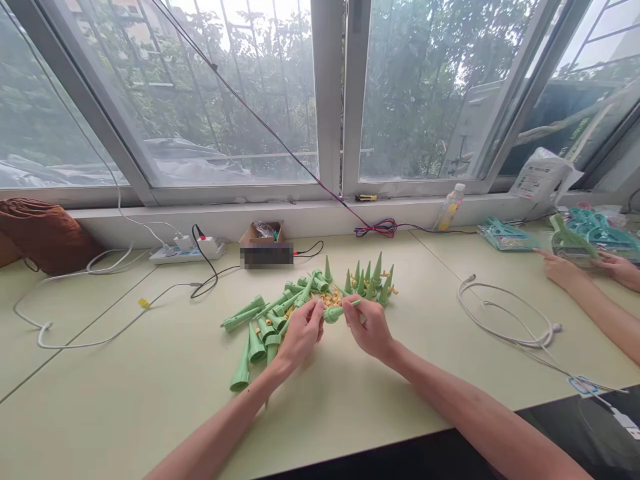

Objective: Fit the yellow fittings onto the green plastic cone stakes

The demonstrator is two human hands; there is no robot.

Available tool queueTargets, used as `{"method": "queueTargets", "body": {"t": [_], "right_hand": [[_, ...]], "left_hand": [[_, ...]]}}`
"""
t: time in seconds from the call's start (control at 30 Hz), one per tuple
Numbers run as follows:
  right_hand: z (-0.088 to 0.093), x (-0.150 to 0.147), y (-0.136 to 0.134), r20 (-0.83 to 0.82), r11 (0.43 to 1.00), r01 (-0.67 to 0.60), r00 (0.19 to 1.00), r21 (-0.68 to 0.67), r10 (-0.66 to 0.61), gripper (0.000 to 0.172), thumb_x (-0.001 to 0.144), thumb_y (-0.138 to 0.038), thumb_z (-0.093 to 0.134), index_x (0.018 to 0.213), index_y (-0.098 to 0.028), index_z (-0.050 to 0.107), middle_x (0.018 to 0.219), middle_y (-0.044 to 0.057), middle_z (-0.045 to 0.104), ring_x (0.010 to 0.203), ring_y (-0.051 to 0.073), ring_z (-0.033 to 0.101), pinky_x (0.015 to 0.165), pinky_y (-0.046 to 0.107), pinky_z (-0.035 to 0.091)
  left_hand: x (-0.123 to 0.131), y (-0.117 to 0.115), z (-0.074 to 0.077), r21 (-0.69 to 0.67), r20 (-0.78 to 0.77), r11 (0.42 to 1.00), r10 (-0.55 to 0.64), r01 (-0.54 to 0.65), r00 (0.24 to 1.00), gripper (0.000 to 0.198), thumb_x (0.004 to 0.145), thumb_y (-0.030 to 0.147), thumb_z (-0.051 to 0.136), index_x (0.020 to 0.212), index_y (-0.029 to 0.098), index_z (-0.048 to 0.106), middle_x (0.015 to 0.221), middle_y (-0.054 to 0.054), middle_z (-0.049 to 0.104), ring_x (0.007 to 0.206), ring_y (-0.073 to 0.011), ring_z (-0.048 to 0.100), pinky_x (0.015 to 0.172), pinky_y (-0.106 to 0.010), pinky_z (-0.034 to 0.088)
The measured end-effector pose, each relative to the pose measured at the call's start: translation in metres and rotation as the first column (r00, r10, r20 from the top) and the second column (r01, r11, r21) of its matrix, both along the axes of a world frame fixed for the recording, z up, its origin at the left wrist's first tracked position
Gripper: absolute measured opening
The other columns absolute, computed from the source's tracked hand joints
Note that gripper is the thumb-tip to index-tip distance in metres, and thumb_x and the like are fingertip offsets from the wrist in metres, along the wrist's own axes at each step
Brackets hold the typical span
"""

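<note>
Between my hands is a green plastic plant-watering spike (pixel 333 315), held low over the table and pointing right. My right hand (pixel 369 327) is closed around its narrow end. My left hand (pixel 306 327) is pinched at the wide end; whether a small yellow part sits in those fingers is hidden. Just beyond the hands lies a pile of small yellow valve pieces (pixel 327 298). Loose green spikes (pixel 257 347) lie heaped around my left hand. Past my right hand, several spikes (pixel 370 283) stand upright with points up, some with yellow valves on their sides.
A small cardboard box (pixel 260 233) stands behind the heap, near a power strip (pixel 187 250) with cables. A coiled white cable (pixel 505 313) lies to the right. Farther right, a co-worker's hands (pixel 565 270) touch green packaged items (pixel 570 240). A bottle (pixel 450 208) stands by the windowsill.
</note>
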State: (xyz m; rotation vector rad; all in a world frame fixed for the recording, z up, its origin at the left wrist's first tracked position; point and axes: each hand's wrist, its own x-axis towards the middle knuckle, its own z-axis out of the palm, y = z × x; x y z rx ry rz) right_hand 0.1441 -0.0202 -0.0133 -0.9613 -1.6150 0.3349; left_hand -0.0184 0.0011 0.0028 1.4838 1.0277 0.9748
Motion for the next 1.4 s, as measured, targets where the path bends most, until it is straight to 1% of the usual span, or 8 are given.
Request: {"method": "queueTargets", "body": {"t": [0.23,0.57,0.8,1.0,1.13,1.23,1.33,1.4], "right_hand": [[0.001,0.000,0.000,-0.049,0.999,-0.024,0.999,-0.026,0.022,0.039,0.104,-0.043,0.037,0.083,-0.018,0.059,0.053,-0.003,0.050,0.043,0.011,0.046,0.048,0.024,0.039],[0.000,0.000,-0.001,-0.128,0.997,-0.030,0.992,-0.075,0.020,0.037,0.103,-0.044,0.038,0.085,-0.019,0.059,0.057,-0.003,0.052,0.042,0.009,0.046,0.043,0.022,0.040],[-0.001,-0.001,-0.001,-0.130,0.995,-0.042,0.991,-0.094,0.030,0.038,0.103,-0.044,0.039,0.085,-0.019,0.059,0.055,-0.003,0.051,0.040,0.009,0.046,0.042,0.022,0.040],[-0.002,-0.002,0.000,-0.136,0.989,-0.062,0.990,-0.137,0.043,0.039,0.103,-0.047,0.039,0.084,-0.019,0.059,0.054,-0.004,0.051,0.040,0.010,0.046,0.041,0.022,0.040],[-0.003,-0.002,0.000,-0.149,0.983,-0.080,0.987,-0.168,0.055,0.040,0.102,-0.048,0.040,0.083,-0.019,0.058,0.051,-0.005,0.047,0.039,0.010,0.045,0.041,0.022,0.039],[-0.003,-0.002,0.001,-0.139,0.980,-0.082,0.989,-0.183,0.057,0.039,0.102,-0.048,0.040,0.082,-0.019,0.057,0.050,-0.005,0.047,0.038,0.010,0.044,0.041,0.022,0.039],[-0.003,-0.001,0.002,-0.139,0.980,-0.079,0.989,-0.184,0.054,0.038,0.102,-0.048,0.040,0.083,-0.019,0.056,0.051,-0.005,0.047,0.038,0.010,0.044,0.041,0.022,0.038],[-0.003,0.000,0.003,-0.143,0.981,-0.067,0.989,-0.181,0.042,0.038,0.102,-0.048,0.040,0.083,-0.019,0.055,0.053,-0.005,0.047,0.039,0.009,0.044,0.041,0.022,0.038]], "left_hand": [[0.000,0.000,0.003,0.005,0.062,1.000,-0.026,0.026,0.998,0.039,0.090,0.051,0.055,0.070,0.020,0.043,0.054,0.006,0.038,0.041,-0.0064,0.035,0.038,-0.020,0.027],[0.001,-0.003,0.011,0.034,0.076,0.996,0.074,-0.077,0.994,0.031,0.084,0.047,0.064,0.081,0.019,0.053,0.053,0.007,0.046,0.038,-0.0059,0.038,0.039,-0.020,0.030],[-0.001,0.001,0.009,0.013,0.097,0.997,0.070,-0.071,0.993,0.031,0.080,0.046,0.069,0.085,0.017,0.059,0.048,0.007,0.045,0.040,-0.0075,0.039,0.041,-0.020,0.032],[-0.002,0.000,0.004,0.080,0.020,0.996,0.042,-0.043,0.999,0.029,0.086,0.047,0.063,0.083,0.018,0.060,0.049,0.006,0.046,0.041,-0.0090,0.040,0.042,-0.022,0.033],[-0.002,0.002,-0.003,0.210,-0.035,0.977,0.053,-0.045,0.998,0.032,0.089,0.048,0.059,0.075,0.019,0.057,0.060,0.003,0.050,0.048,-0.0098,0.044,0.047,-0.022,0.037],[-0.003,0.004,-0.003,0.238,-0.027,0.971,0.036,-0.028,0.999,0.034,0.089,0.048,0.059,0.073,0.018,0.056,0.070,0.001,0.052,0.055,-0.0106,0.047,0.050,-0.022,0.041],[-0.004,0.005,0.000,0.252,-0.004,0.967,-0.035,0.035,0.999,0.035,0.090,0.048,0.057,0.072,0.018,0.059,0.085,-0.005,0.058,0.074,-0.0156,0.057,0.064,-0.025,0.050],[-0.005,0.005,0.001,0.272,-0.032,0.957,-0.100,0.105,0.994,0.034,0.091,0.046,0.057,0.073,0.018,0.063,0.099,-0.009,0.061,0.091,-0.0200,0.060,0.076,-0.029,0.052]]}}
